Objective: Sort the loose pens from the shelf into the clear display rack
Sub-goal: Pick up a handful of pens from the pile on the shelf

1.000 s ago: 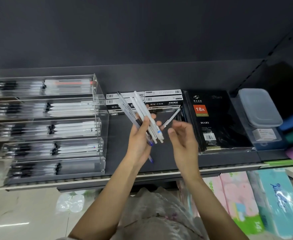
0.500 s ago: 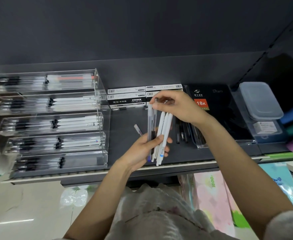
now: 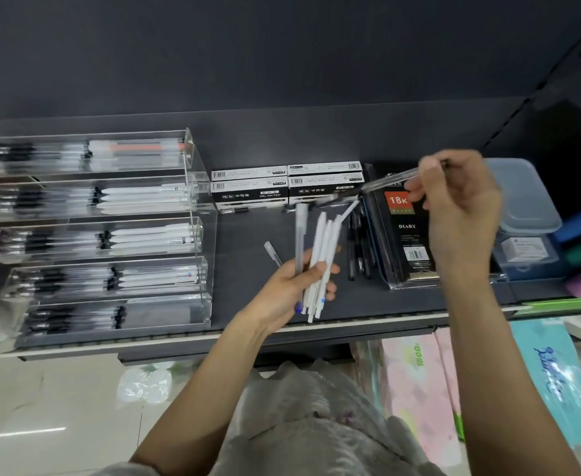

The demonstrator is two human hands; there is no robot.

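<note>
My left hand (image 3: 296, 286) grips a bundle of several white and clear pens (image 3: 320, 249) upright over the dark shelf (image 3: 247, 249). My right hand (image 3: 460, 207) is raised to the right and pinches a single clear pen (image 3: 390, 178) that slants down to the left. A few black pens (image 3: 359, 245) lie loose on the shelf beside the diary. The clear display rack (image 3: 199, 214) stands at the left, its stepped tiers filled with white and black pens.
Black-and-white pen boxes (image 3: 285, 185) are stacked at the back centre. A black 18K diary (image 3: 402, 228) lies right of the loose pens, then a lidded plastic box (image 3: 519, 197). Pastel packages (image 3: 416, 376) sit under the shelf edge.
My right hand has drawn one clear pen out of the bundle's top and lifted it up and to the right. My left hand keeps the bundle in much the same place.
</note>
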